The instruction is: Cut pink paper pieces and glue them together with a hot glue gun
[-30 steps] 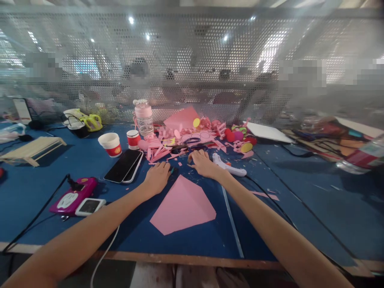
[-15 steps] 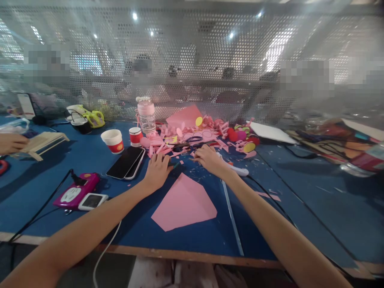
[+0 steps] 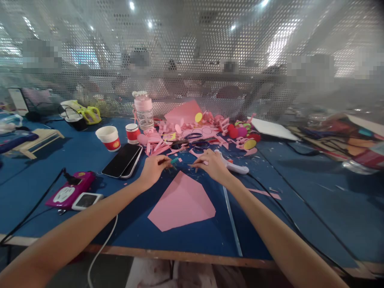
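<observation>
My left hand (image 3: 152, 170) is closed in a pinch on a small teal object (image 3: 174, 161), too small to name, just above the blue tabletop. My right hand (image 3: 211, 164) has its fingers drawn together a short way to the right, around something thin I cannot make out. A pink paper sheet (image 3: 184, 204) with angled edges lies flat between my forearms. Beside my right hand rests a white glue gun (image 3: 237, 167). A clear glue stick (image 3: 231, 220) lies to the right of the sheet.
Pink paper scraps (image 3: 180, 136) and scissors (image 3: 193, 136) lie beyond my hands. Left are a phone (image 3: 123, 160), paper cups (image 3: 108, 138), a bottle (image 3: 144, 108), a purple power strip (image 3: 72, 190) and a small wooden frame (image 3: 37, 140). A perforated screen (image 3: 192, 48) stands behind.
My left hand has lifted and turned, showing the teal object in its fingertips. My right hand has come slightly closer to me. Another person's hand has left the wooden frame at the left.
</observation>
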The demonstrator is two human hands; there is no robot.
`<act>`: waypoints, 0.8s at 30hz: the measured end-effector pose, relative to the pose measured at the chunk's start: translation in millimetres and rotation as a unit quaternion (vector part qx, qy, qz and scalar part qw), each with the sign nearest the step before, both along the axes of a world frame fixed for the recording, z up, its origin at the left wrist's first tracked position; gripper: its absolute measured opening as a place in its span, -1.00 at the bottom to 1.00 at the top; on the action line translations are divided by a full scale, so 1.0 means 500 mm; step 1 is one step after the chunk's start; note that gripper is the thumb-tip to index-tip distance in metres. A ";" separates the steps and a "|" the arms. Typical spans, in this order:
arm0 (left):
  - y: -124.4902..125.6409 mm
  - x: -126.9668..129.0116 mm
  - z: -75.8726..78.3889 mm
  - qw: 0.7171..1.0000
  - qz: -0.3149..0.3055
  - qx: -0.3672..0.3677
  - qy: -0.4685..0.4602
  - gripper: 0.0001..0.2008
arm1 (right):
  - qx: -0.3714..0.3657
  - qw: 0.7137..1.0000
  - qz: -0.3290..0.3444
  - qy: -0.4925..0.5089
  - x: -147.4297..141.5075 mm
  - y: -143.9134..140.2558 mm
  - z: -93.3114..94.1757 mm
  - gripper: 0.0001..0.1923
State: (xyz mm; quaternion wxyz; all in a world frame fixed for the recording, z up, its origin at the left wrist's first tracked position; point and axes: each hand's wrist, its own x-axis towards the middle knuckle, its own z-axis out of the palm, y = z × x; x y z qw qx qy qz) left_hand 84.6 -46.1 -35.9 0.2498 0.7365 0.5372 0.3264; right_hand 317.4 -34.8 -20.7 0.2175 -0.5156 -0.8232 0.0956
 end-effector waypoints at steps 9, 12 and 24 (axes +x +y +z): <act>0.002 -0.014 0.016 0.989 0.041 -0.034 0.135 -0.76 | -0.129 0.982 -0.001 0.139 -0.001 -0.010 -0.003 -0.72; -0.005 -0.011 0.014 0.977 0.043 -0.037 0.207 -0.70 | -0.173 0.975 -0.008 0.142 -0.007 -0.014 -0.006 -0.64; -0.026 0.003 0.020 0.945 0.023 -0.029 0.324 -0.60 | -0.188 0.980 -0.021 0.057 -0.009 -0.012 -0.007 -0.60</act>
